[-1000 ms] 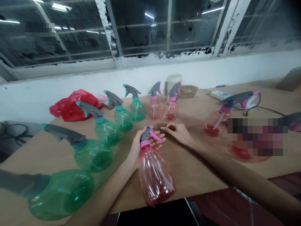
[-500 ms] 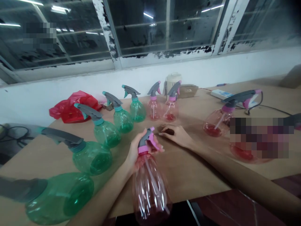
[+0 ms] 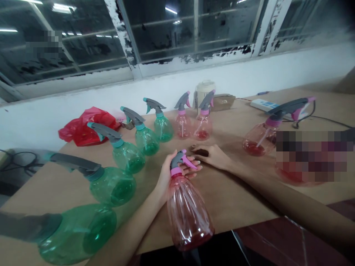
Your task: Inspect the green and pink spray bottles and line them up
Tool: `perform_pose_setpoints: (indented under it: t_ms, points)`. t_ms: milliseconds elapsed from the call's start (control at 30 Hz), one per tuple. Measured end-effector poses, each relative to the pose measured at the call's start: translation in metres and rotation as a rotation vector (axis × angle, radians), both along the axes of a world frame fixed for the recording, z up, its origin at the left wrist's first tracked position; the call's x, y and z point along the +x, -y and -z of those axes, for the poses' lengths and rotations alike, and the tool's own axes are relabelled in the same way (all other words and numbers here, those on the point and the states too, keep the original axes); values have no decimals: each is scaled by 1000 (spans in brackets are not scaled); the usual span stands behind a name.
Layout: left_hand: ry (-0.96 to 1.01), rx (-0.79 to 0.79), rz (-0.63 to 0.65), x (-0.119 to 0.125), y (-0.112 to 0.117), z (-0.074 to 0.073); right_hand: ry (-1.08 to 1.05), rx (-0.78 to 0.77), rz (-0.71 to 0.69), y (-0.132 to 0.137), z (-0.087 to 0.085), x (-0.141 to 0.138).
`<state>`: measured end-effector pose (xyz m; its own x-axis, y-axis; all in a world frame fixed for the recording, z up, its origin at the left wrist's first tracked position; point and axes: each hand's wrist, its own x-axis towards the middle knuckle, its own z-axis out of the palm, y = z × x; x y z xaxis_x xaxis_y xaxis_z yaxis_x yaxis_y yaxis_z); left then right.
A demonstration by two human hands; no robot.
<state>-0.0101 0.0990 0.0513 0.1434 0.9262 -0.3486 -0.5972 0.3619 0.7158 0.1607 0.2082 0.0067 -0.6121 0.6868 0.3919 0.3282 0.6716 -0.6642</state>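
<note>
In the middle of the head view, my left hand [image 3: 165, 171] is closed around the neck and grey head of a clear pink spray bottle [image 3: 190, 210]. The bottle tilts, its base toward me over the table's front edge, and a little red liquid shows at the bottom. Its pink trigger points right, with my fingertips spread behind it. My right hand [image 3: 212, 155] rests on the table just beyond, fingers loosely curved and apart, holding nothing I can see. Nearest beyond the hands stand two pink spray bottles [image 3: 202, 129] and a green spray bottle [image 3: 163, 129].
Several green spray bottles [image 3: 129, 159] line the left side of the table [image 3: 235, 195]. Another pink spray bottle [image 3: 256, 142] stands at right, beside a blurred patch. A red plastic bag [image 3: 90, 125], a white tub [image 3: 205, 88], a small box [image 3: 223, 102] and a power strip [image 3: 263, 105] sit farther back.
My left hand has shifted slightly right with the pink spray bottle, whose base has swung up and right. My right hand stays on the table, nearly still.
</note>
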Motion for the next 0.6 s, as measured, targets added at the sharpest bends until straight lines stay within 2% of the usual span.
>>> perform_pose_setpoints:
  t_ms: [267, 433, 600]
  points:
    - [17, 1, 50, 9, 6, -1, 0, -11, -9, 0, -5, 3]
    - [20, -28, 35, 12, 7, -3, 1, -50, -16, -1, -5, 5]
    - [-53, -25, -102, 12, 11, -4, -12, -42, -29, -1, -5, 5]
